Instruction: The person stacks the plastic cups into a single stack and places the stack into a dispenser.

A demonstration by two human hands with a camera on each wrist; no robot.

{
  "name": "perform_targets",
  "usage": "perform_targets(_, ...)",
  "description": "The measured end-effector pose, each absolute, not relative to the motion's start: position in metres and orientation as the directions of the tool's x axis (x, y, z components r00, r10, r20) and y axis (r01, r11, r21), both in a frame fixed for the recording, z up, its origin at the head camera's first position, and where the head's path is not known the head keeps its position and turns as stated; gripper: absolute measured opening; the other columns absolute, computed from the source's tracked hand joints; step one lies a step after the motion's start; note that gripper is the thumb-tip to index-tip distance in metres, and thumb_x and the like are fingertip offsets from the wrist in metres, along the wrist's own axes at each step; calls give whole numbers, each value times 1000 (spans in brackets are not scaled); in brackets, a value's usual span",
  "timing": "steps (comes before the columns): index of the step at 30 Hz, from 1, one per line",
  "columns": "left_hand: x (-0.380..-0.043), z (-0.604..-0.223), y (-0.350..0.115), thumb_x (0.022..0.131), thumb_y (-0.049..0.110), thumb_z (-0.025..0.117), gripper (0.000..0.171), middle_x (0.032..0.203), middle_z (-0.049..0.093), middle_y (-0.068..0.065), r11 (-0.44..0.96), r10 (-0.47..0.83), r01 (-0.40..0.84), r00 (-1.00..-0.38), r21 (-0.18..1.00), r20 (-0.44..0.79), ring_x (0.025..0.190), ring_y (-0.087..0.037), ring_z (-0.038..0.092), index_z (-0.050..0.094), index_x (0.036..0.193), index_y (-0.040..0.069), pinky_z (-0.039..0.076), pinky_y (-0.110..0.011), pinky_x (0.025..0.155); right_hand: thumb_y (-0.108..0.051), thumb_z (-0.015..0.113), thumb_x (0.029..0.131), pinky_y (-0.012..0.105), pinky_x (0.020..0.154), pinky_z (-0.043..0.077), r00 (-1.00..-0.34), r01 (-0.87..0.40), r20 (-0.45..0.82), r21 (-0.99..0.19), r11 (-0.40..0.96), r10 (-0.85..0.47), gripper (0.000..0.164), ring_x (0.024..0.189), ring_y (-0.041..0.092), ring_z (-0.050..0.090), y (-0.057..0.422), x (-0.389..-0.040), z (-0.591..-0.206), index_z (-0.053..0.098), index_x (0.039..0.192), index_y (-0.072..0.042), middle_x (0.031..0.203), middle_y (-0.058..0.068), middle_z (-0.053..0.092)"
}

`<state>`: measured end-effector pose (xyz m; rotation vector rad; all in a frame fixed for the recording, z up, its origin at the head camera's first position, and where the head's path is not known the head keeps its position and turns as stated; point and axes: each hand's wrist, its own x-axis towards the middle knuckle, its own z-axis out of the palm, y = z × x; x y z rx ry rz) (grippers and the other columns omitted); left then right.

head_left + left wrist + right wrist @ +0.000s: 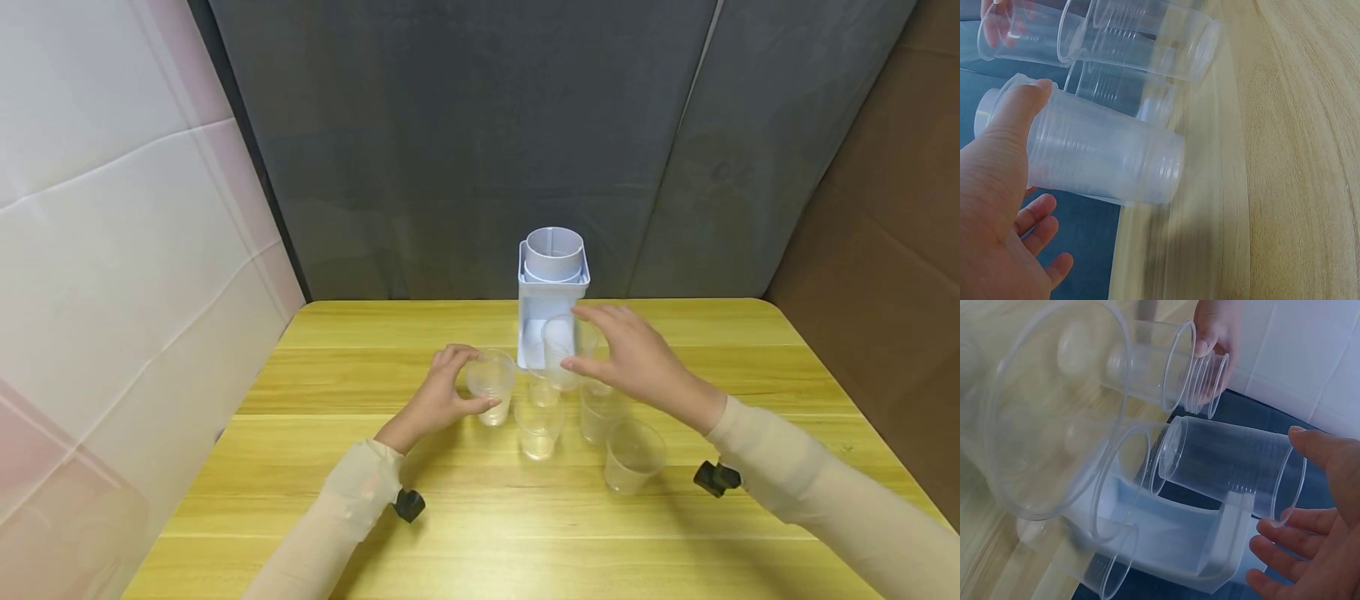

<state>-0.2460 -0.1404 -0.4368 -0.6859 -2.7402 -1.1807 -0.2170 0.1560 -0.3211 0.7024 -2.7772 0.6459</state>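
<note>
My left hand (441, 398) holds a small stack of clear plastic cups (1104, 150) near the rim, thumb on the near side. Several nested rims show in the right wrist view, and the stack's base is close over the table. My right hand (637, 358) pinches one clear plastic cup (1229, 462) by its rim between thumb and fingers. That cup is raised above the others, in front of the white holder. Several more clear cups stand upright between the hands, among them a middle cup (538, 427) and a nearer right-hand cup (632, 458).
A pale white holder (553, 290) with a round tube on top stands at the back of the wooden table (465, 533). A dark panel (450, 150) rises behind the table, a white one (135, 242) on the left, a brown one (885, 250) on the right.
</note>
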Motion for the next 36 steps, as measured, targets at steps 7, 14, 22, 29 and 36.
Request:
perform_targets(7, -246, -437, -141, 77, 37, 85, 65, 140, 47, -8, 603, 366, 424, -899, 676, 238, 135, -31, 35, 55, 130, 15, 41, -58, 107, -43, 77, 84, 55, 112, 38, -857, -507, 312, -368, 779, -411, 75, 135, 36, 48, 151, -217, -318, 50, 143, -6, 145, 14, 55)
perform_targets(14, -245, -437, -140, 77, 36, 85, 65, 140, 47, -8, 602, 360, 417, -903, 681, 235, 134, -31, 35, 56, 130, 14, 41, -58, 106, -44, 77, 83, 52, 105, 44, -845, -525, 326, -360, 771, -424, 74, 127, 35, 52, 142, -218, -311, 50, 142, -7, 142, 13, 56)
perform_targets(22, -245, -436, -140, 76, 36, 85, 65, 140, 46, -9, 587, 361, 422, -900, 691, 244, 134, -31, 35, 56, 130, 15, 40, -59, 107, -44, 78, 82, 50, 102, 47, -835, -540, 345, -368, 757, -428, 75, 127, 33, 54, 130, -218, -304, 51, 142, -8, 144, 11, 56)
perform_targets(29, -245, -437, -141, 77, 36, 84, 64, 141, 44, -8, 582, 364, 418, -901, 698, 236, 134, -31, 33, 55, 131, 16, 39, -59, 108, -45, 77, 83, 51, 108, 45, -823, -560, 358, -389, 731, -440, 73, 134, 31, 50, 115, -222, -301, 51, 141, -9, 143, 9, 57)
perform_targets(36, -245, -439, -141, 78, 34, 84, 64, 141, 44, -10, 576, 372, 433, -894, 693, 249, 134, -33, 33, 55, 131, 14, 39, -60, 107, -47, 76, 84, 51, 110, 43, -813, -578, 346, -381, 721, -469, 72, 136, 29, 49, 100, -226, -305, 51, 141, -12, 145, 7, 56)
